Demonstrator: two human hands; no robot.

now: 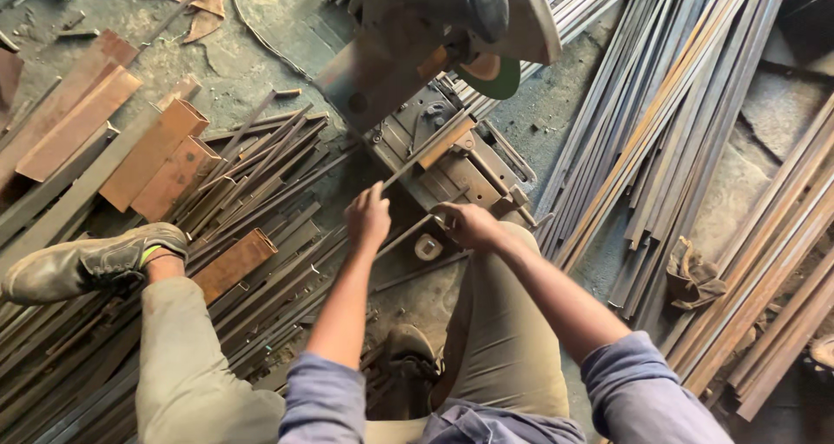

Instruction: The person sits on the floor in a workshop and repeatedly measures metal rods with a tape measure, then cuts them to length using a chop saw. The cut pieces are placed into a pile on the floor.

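Thin steel strip (427, 153) lies across the chop saw (434, 79) vise, near end pinched by left hand (368, 220) fingers. Right hand (470, 225) grips the vise handle (432, 221). Strip judged stiff, light, sharp-edged; hold near the vise.

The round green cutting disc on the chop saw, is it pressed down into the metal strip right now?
No, the round green cutting disc is raised clear above the thin metal strip that the left hand holds in the vise.
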